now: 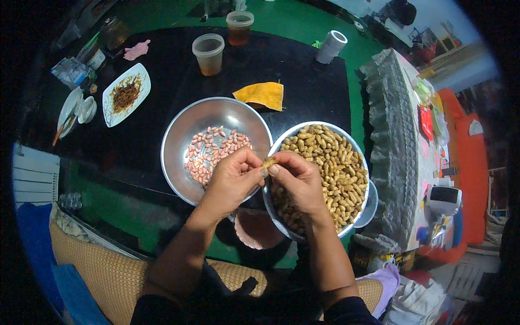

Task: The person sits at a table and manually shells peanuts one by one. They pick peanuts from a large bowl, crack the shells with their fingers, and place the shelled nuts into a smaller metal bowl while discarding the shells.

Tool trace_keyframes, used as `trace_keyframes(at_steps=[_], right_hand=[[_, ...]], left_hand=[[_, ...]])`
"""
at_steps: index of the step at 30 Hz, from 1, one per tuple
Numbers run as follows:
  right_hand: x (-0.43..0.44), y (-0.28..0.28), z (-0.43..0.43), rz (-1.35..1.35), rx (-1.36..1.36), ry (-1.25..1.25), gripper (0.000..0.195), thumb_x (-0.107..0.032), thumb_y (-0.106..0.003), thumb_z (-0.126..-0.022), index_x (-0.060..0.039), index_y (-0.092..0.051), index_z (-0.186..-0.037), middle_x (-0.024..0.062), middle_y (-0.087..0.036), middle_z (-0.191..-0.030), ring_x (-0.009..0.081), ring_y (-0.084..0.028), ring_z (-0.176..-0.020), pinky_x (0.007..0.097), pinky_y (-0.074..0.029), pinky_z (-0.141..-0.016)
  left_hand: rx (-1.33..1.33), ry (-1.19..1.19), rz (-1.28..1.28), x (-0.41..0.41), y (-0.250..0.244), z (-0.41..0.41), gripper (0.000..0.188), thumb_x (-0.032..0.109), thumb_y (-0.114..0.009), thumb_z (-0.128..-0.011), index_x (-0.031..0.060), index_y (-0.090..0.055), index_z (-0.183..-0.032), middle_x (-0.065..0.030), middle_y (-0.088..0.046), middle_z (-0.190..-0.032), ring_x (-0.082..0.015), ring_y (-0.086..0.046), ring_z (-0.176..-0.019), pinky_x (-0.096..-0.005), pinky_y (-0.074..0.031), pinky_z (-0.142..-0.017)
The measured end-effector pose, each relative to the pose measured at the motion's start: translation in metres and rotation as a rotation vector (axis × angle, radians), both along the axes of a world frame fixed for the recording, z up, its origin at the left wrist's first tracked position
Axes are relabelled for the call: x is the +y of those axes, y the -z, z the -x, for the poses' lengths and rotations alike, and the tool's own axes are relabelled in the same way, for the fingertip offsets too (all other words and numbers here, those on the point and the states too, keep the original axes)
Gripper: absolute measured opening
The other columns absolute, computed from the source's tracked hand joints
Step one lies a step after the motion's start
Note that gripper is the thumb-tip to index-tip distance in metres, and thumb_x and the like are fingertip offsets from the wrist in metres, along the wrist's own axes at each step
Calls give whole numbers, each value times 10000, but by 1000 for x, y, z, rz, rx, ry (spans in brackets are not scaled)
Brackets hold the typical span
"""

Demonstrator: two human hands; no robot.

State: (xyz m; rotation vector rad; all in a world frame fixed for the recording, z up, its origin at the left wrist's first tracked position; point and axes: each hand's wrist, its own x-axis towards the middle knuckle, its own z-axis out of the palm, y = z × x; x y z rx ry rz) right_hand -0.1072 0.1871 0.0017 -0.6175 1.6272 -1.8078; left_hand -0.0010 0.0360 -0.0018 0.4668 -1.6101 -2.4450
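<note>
Between the fingertips of both hands is one peanut in its shell (269, 162), held over the place where two bowls meet. My left hand (233, 174) pinches its left end, above the right side of a steel bowl (174, 162). Loose pink-skinned peanut kernels (219, 150) are scattered over that bowl's bottom. My right hand (298, 178) grips the other end, above a second metal-rimmed bowl (367, 191) heaped with unshelled peanuts (341, 166). My wrists and hands hide parts of both bowls' contents.
On the black table (170, 89) lie an orange cloth (262, 95), a white plate with food remains (109, 97), two plastic tubs (209, 61) (239, 34) and a white roll (332, 46). A pink scalloped basin (256, 231) sits below the bowls. Right stands a cloth-covered table (390, 150).
</note>
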Motion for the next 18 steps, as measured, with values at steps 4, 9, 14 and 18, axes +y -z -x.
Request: trace_keyframes(at_steps=[4,9,14,18], right_hand=[[2,2,1,-64,83,-33,145,-115,-706,-1003,10,-704,-1078,21,-696,-956,113,-643,-878,280,-531,-794],[5,8,3,-195,451,-32,176,-151,-730,-962,1,-698,-1045,124,-696,-870,211,-674,-803,324,-529,-736],[4,2,1,-162,565,20,160,-134,-745,-938,4,-733,-1019,169,-735,-894,301,-724,-795,379,-551,-699],[2,1,1,-116,584,19,157,-113,-734,-931,2,-745,-1037,177,-743,-902,310,-737,-798,381,-564,-703]], left_hand=[[-31,60,68,-4,3,-1,153,94,-744,-1001,33,-604,-995,0,-653,-855,-45,-610,-725,-184,-489,-638],[-40,-5,403,-1,-2,2,156,98,-751,-986,22,-620,-1018,-1,-640,-816,-38,-578,-711,-210,-470,-627],[-3,-29,517,2,-8,1,96,64,-713,-985,14,-644,-1030,-23,-663,-834,-56,-589,-716,-241,-480,-630],[6,-32,658,0,-15,0,68,47,-678,-988,6,-643,-1030,-64,-665,-832,-114,-624,-727,-288,-500,-662]])
